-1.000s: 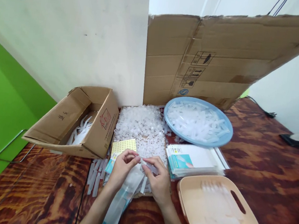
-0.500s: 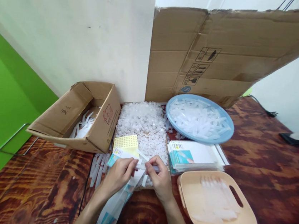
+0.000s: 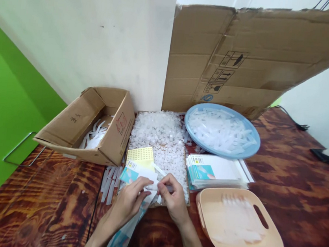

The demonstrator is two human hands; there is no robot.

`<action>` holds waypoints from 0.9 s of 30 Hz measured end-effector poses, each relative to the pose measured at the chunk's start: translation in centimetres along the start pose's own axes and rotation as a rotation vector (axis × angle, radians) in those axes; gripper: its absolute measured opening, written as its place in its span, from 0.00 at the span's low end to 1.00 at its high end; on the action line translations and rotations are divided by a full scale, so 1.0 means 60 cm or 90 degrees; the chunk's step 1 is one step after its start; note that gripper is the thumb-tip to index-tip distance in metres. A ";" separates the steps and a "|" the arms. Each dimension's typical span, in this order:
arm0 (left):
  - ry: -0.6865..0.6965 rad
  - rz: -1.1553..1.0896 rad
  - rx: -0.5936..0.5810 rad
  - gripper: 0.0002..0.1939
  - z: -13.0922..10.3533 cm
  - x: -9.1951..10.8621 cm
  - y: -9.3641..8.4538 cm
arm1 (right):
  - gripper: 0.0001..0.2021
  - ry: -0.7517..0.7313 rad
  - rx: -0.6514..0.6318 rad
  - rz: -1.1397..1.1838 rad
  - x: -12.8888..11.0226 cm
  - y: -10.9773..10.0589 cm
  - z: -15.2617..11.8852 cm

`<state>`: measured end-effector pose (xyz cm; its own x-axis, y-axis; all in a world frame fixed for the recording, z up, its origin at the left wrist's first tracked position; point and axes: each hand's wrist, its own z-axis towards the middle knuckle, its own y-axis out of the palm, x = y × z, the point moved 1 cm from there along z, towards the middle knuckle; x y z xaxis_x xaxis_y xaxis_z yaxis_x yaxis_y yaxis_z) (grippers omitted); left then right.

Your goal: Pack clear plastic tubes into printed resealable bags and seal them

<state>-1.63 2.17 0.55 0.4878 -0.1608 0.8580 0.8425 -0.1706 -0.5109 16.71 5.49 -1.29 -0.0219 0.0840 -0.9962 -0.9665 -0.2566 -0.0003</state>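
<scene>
Over the front of a tray full of small clear plastic pieces [image 3: 160, 129], my two hands meet fingertip to fingertip. My right hand [image 3: 175, 200] pinches a small translucent plastic strip [image 3: 153, 187] between thumb and fingers. My left hand [image 3: 130, 199] has its thumb and index finger at the strip's other end, a little parted around it. Beneath the hands lie a printed blue-and-white card [image 3: 130, 173] and a yellow dotted sticker sheet [image 3: 141, 155]. Long clear packets with blue print [image 3: 123, 234] run under my left wrist toward me.
Left stands an open cardboard box [image 3: 112, 133] with white strips inside; loose strips [image 3: 111, 188] lie by it. On the right are a blue basin [image 3: 255, 144] of translucent strips, stacked packaged cards [image 3: 218, 171] and a beige board [image 3: 269, 246] bearing strips. Upright cardboard [image 3: 196, 55] stands behind.
My left thumb and index finger have parted slightly and the left hand has turned a little. My right hand keeps its pinch. The whole view has shifted slightly.
</scene>
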 end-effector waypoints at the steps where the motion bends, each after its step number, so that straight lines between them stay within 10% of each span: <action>1: -0.011 -0.010 0.000 0.17 -0.004 -0.004 -0.001 | 0.11 -0.007 -0.002 -0.006 0.001 -0.001 0.000; 8: -0.185 -0.131 -0.031 0.25 -0.022 -0.013 0.018 | 0.08 -0.049 -0.097 -0.108 -0.005 0.006 -0.003; 18: 0.183 0.197 0.106 0.10 -0.049 -0.040 -0.005 | 0.18 0.228 -0.026 0.180 0.010 0.063 -0.004; 23: -0.035 0.268 0.173 0.11 -0.113 -0.071 -0.038 | 0.16 0.199 0.053 0.143 0.006 0.031 0.001; 27: -0.140 0.381 0.051 0.11 -0.168 -0.107 -0.046 | 0.09 0.081 0.034 0.002 0.002 -0.014 0.006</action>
<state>-9.41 -6.11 -4.08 0.9074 -0.0015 0.4203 0.4199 -0.0384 -0.9067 17.43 6.05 -1.37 0.0044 -0.0404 -0.9992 -0.9788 -0.2047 0.0039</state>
